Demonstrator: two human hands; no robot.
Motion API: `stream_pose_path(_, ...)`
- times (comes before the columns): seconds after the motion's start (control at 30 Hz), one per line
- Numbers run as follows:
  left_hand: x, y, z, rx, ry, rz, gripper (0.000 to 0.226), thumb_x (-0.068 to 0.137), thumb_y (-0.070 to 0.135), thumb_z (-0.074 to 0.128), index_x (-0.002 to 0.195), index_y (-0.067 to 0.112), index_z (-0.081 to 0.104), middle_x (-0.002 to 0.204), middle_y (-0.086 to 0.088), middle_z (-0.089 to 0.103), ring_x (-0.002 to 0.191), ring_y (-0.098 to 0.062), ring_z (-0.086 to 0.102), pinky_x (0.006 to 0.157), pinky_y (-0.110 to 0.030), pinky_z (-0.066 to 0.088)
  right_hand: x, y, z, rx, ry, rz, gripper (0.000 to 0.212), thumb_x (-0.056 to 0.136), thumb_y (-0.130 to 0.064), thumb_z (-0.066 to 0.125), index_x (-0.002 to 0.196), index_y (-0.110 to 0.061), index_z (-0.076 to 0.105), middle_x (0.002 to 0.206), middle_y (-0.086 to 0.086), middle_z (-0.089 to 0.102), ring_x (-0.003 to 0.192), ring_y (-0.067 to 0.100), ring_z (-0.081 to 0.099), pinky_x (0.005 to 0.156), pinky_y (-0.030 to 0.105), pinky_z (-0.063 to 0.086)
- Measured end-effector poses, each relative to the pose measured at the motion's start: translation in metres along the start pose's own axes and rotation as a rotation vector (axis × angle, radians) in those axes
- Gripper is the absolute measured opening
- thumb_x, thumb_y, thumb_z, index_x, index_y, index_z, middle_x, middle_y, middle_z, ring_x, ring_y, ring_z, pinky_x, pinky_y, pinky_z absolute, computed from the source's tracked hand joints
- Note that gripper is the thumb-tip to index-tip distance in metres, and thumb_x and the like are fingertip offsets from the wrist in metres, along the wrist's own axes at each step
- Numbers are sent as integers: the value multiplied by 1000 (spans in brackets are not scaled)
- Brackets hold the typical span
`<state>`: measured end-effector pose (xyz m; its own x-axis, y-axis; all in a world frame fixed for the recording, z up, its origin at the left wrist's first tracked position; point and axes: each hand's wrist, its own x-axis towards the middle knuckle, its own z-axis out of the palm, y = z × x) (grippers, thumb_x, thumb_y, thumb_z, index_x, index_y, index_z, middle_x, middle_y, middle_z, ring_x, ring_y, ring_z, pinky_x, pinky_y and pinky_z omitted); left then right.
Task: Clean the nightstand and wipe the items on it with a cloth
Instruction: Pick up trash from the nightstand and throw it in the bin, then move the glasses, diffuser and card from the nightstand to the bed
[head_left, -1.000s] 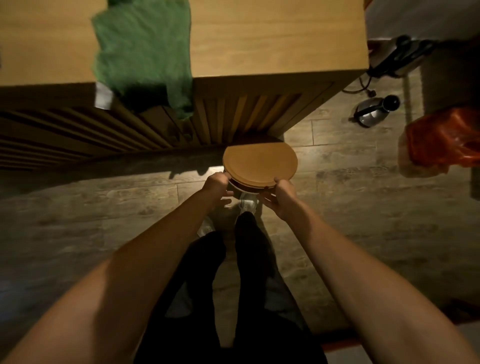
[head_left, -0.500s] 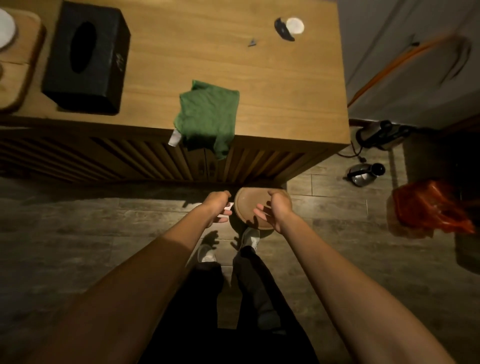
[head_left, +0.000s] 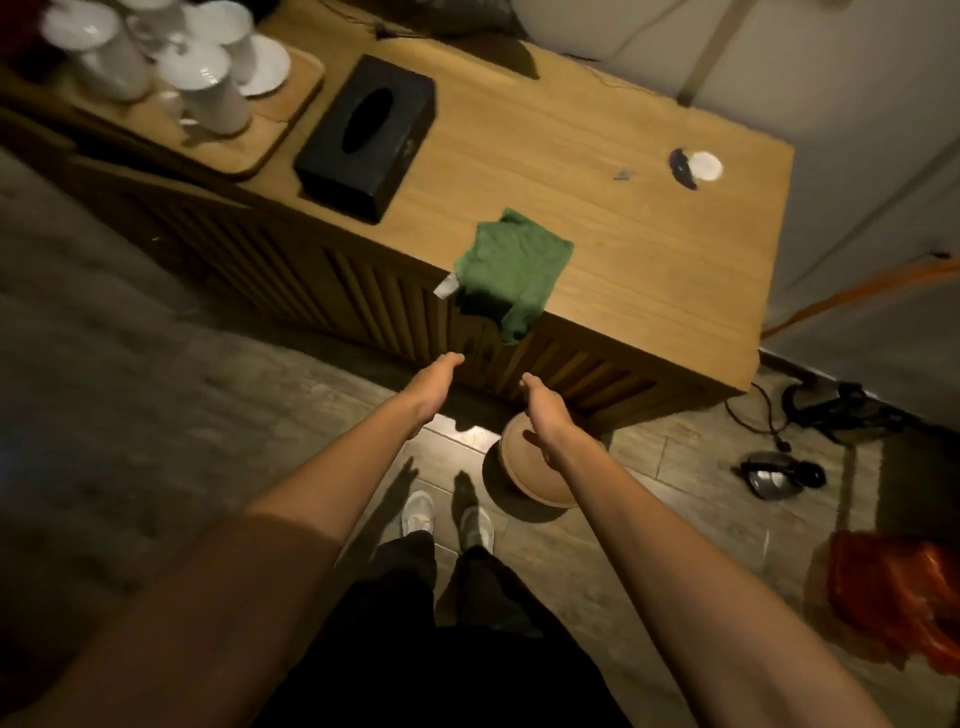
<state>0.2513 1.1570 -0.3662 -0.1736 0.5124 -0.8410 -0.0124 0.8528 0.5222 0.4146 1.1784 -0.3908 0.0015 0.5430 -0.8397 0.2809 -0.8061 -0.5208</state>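
A rumpled green cloth (head_left: 511, 270) of soft, nubby weave lies at the front edge of the smooth wooden worktop (head_left: 649, 249), one corner drooping over the nightstand's slatted front (head_left: 363, 291). A matte black tissue box (head_left: 366, 137) with an oval slot sits further back, beside a rounded wooden tray (head_left: 283, 130) carrying glossy white mugs (head_left: 202, 88). A small white disc (head_left: 702, 166) rests near the right end. On the plank-patterned floor (head_left: 675, 519) stands a round container with a flat wooden lid (head_left: 540, 475). Half a second ago both hands were at that lid, low by the feet; now it stands alone and the hands are lifted toward the cloth. The left hand (head_left: 434, 382) and right hand (head_left: 540, 405) reach forward, apart, fingers extended and loose, holding nothing, just short of the hanging corner.
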Motion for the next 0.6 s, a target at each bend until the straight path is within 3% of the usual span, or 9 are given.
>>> stream_pose_path(0.1, -3, -27, -31, -3, 106, 62, 63, 102, 51, 37, 158, 29, 19, 165, -5, 22, 148, -30, 27, 119, -47, 24, 4, -2, 10, -257, -46, -141, 54, 107, -47, 34, 154, -21, 39, 159, 4, 40, 145, 27, 38, 121, 46, 29)
stream_pose_path(0.27, -24, -99, -94, 237, 351, 165, 64, 101, 50, 39, 159, 31, 18, 168, -2, 9, 154, -31, 10, 124, -47, 12, -1, -12, 58, -926, -151, -441, 58, 106, -52, 33, 154, -20, 38, 159, 8, 40, 142, 32, 42, 118, 42, 31)
stream_pose_path(0.37, -50, -146, -136, 482, 557, 193, 67, 100, 55, 40, 158, 37, 14, 169, -2, 2, 154, -34, 1, 124, -48, 10, -14, -23, 108, -1316, -232, -692, 65, 103, -62, 29, 158, -28, 28, 167, 4, 24, 152, 32, 21, 121, 54, 25)
stream_pose_path(0.47, -89, -194, -181, 631, 771, 142, 72, 96, 63, 36, 158, 39, 10, 168, 1, -1, 154, -33, -1, 122, -54, 13, -40, -27, 180, -1550, -287, -969, 67, 101, -67, 25, 160, -34, 20, 170, 1, 13, 156, 29, 10, 122, 56, 17)
stream_pose_path(0.6, -142, -260, -234, 606, 1036, 44, 73, 93, 62, 41, 158, 37, 16, 168, -1, 8, 154, -34, 5, 121, -55, 16, -87, -15, 288, -1709, -390, -1275, 70, 99, -69, 18, 160, -34, 17, 171, 2, 6, 157, 27, 3, 125, 56, 10)
